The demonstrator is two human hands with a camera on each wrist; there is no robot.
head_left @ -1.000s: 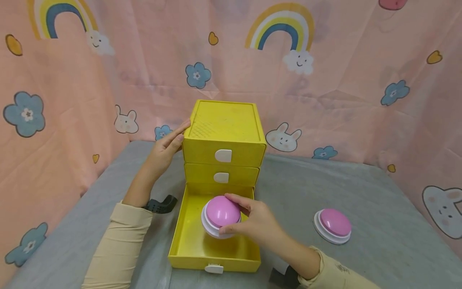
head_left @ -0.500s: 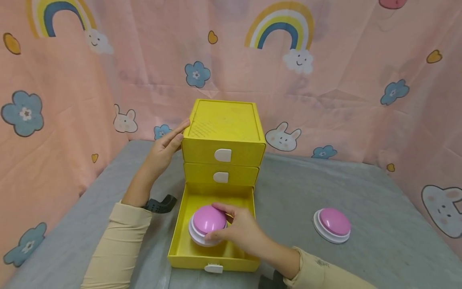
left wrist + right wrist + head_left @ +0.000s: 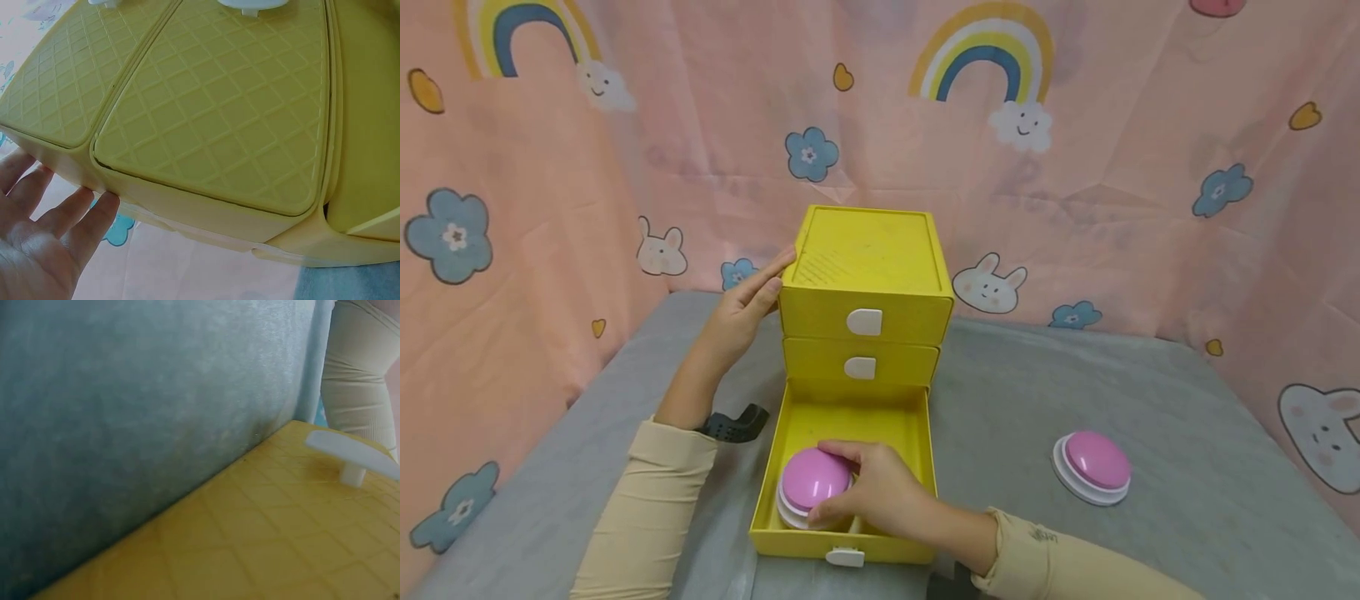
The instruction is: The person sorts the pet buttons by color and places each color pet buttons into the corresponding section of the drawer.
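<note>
A yellow drawer cabinet (image 3: 872,246) stands on the grey cloth with its bottom drawer (image 3: 868,415) pulled out. My right hand (image 3: 887,492) holds a pink dome button (image 3: 812,479) with a white base, thumb on the near side and fingers on the far side. The button sits low in the drawer's front left corner; whether its base touches the drawer floor is hidden. My left hand (image 3: 733,321) rests against the cabinet's left side. In the left wrist view its extended fingertips (image 3: 106,203) touch the yellow side wall. The right wrist view shows the drawer front (image 3: 250,531), not the hand.
A second pink dome button (image 3: 1093,467) lies on the grey cloth (image 3: 1000,433) to the right. White handles (image 3: 863,322) mark the two closed upper drawers. Pink patterned fabric (image 3: 880,125) hangs behind and on both sides.
My right hand has carried the pink dome button left, toward the person and lower, into the drawer's front left corner. The left hand and cabinet stay in place.
</note>
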